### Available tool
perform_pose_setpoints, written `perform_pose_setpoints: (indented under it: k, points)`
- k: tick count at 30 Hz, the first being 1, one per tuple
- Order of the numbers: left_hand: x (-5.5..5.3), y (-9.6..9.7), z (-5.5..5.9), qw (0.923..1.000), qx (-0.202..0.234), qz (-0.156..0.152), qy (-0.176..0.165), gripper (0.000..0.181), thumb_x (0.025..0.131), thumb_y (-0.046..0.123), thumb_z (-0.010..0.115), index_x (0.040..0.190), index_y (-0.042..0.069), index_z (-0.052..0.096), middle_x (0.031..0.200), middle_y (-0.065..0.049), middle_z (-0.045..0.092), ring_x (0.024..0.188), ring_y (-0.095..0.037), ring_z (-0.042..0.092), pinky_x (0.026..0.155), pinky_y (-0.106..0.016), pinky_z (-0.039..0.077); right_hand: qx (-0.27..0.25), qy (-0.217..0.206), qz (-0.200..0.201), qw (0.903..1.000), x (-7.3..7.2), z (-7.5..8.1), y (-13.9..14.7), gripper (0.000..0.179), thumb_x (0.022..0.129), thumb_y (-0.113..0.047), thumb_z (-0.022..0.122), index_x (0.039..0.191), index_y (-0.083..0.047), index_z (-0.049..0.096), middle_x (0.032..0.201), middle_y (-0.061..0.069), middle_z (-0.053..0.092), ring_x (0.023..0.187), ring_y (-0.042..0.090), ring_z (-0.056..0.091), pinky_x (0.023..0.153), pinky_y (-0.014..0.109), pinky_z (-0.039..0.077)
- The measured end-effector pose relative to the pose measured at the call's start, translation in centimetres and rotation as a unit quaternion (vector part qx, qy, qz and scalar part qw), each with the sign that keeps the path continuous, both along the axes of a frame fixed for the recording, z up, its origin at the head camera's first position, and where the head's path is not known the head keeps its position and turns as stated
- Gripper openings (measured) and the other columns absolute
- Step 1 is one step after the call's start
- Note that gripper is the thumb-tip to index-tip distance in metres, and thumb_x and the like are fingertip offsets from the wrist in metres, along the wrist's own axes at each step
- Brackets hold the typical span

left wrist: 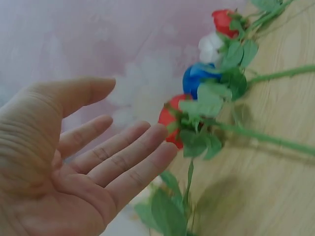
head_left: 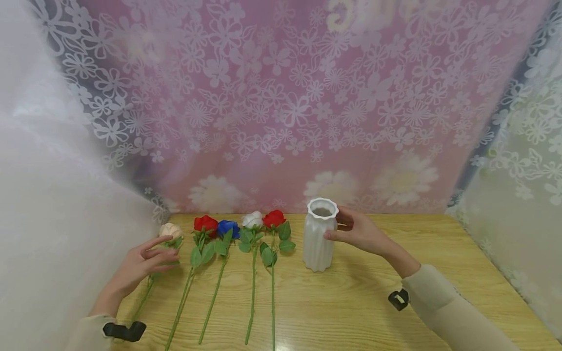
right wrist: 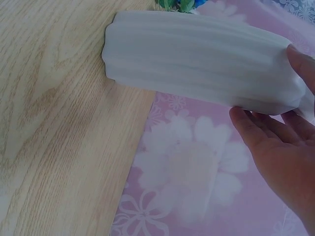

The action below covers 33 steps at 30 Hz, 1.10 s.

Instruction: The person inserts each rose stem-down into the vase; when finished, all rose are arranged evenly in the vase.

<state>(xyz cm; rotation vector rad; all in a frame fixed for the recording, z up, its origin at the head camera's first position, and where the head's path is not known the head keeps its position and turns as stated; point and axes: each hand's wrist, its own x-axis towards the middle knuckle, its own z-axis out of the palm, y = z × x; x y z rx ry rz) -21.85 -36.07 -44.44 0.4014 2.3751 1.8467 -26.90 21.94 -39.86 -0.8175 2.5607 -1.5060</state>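
A white fluted vase [head_left: 318,246] with a scalloped rim stands upright on the table. My right hand [head_left: 362,231] grips it near the neck, thumb on the near side and fingers behind. In the right wrist view the thumb and fingers span the upper part of the vase [right wrist: 197,61]. On the far left, my left hand [head_left: 142,265] hovers over a cream rose [head_left: 169,230], fingers extended and spread. Its palm [left wrist: 78,191] faces up in the left wrist view, holding nothing. The hand partly hides the cream rose's leaves and stem.
Right of the cream rose lie a red rose [head_left: 205,224], a blue rose [head_left: 228,228], a white rose [head_left: 252,220] and another red rose [head_left: 274,218], stems toward me. A pink floral curtain [head_left: 281,122] hangs behind the wooden table [head_left: 351,312]; white sheeting [head_left: 66,204] borders the left.
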Motion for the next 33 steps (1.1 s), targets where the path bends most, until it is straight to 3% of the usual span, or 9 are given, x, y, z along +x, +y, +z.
perform_pose_setpoints:
  k: [4, 7, 10, 15, 19, 23, 33]
  points:
    - [0.7, -1.5, -0.5, 0.9998, 0.011, 0.008, -0.018, 0.042, 0.109, 0.008, 0.056, 0.147, 0.025, 0.057, 0.111, 0.007, 0.081, 0.103, -0.016, 0.078, 0.088, -0.034, 0.066, 0.005, 0.002, -0.003, 1.0, 0.0, 0.0, 0.0, 0.074, 0.094, -0.025, 0.083, 0.158, -0.014, 0.047, 0.15, 0.015, 0.06, 0.136, 0.04, 0.061, 0.106, 0.05, 0.058]
    - [1.2, -2.6, -1.0, 0.9992, -0.008, 0.028, -0.027, 0.042, 0.109, 0.008, 0.058, 0.142, 0.034, 0.06, 0.108, 0.006, 0.081, 0.099, -0.015, 0.079, 0.086, -0.034, 0.066, 0.004, -0.001, 0.0, 1.0, -0.1, 0.0, -0.1, 0.073, 0.094, -0.025, 0.083, 0.157, -0.014, 0.048, 0.15, 0.015, 0.061, 0.135, 0.039, 0.062, 0.104, 0.044, 0.059]
    - [1.6, -3.3, -1.3, 0.9963, -0.044, 0.061, -0.041, 0.044, 0.106, 0.012, 0.064, 0.148, 0.023, 0.058, 0.107, 0.001, 0.081, 0.097, -0.018, 0.079, 0.085, -0.036, 0.066, 0.001, -0.003, 0.002, 1.0, 0.0, 0.0, -0.1, 0.072, 0.094, -0.023, 0.082, 0.157, -0.012, 0.048, 0.148, 0.016, 0.062, 0.133, 0.039, 0.063, 0.102, 0.039, 0.061]
    - [1.6, -3.9, -1.9, 0.9859, -0.108, 0.106, -0.073, 0.068, 0.102, 0.022, 0.072, 0.157, -0.005, 0.042, 0.115, -0.014, 0.079, 0.098, -0.024, 0.079, 0.086, -0.039, 0.066, -0.003, -0.001, -0.003, 1.0, 0.0, 0.0, 0.0, 0.072, 0.094, -0.022, 0.082, 0.156, -0.008, 0.049, 0.145, 0.019, 0.063, 0.132, 0.041, 0.064, 0.1, 0.039, 0.062]
    - [1.9, -4.4, -3.1, 0.9781, -0.146, 0.118, -0.089, 0.072, 0.101, 0.025, 0.074, 0.157, -0.006, 0.041, 0.118, -0.016, 0.078, 0.098, -0.02, 0.077, 0.084, -0.036, 0.065, -0.005, -0.005, 0.0, 1.0, 0.1, 0.0, -0.1, 0.071, 0.094, -0.021, 0.083, 0.155, -0.008, 0.049, 0.146, 0.018, 0.063, 0.132, 0.041, 0.064, 0.098, 0.037, 0.063]
    - [2.2, -4.2, -3.9, 0.9773, -0.154, 0.117, -0.086, 0.069, 0.099, 0.02, 0.075, 0.154, -0.008, 0.044, 0.114, -0.017, 0.078, 0.095, -0.018, 0.076, 0.078, -0.033, 0.065, -0.009, -0.005, 0.007, 0.9999, 0.2, 0.2, -0.1, 0.071, 0.094, -0.021, 0.083, 0.155, -0.008, 0.05, 0.147, 0.017, 0.062, 0.132, 0.041, 0.063, 0.097, 0.035, 0.063]
    - [1.7, -3.8, -4.2, 0.9464, -0.287, 0.142, -0.042, 0.07, 0.09, 0.023, 0.086, 0.147, -0.005, 0.055, 0.1, -0.007, 0.075, 0.084, -0.01, 0.068, 0.069, -0.023, 0.056, -0.012, -0.001, 0.014, 0.9998, 0.1, 0.2, 0.0, 0.071, 0.094, -0.02, 0.082, 0.156, -0.008, 0.049, 0.146, 0.016, 0.063, 0.132, 0.039, 0.064, 0.101, 0.035, 0.061]
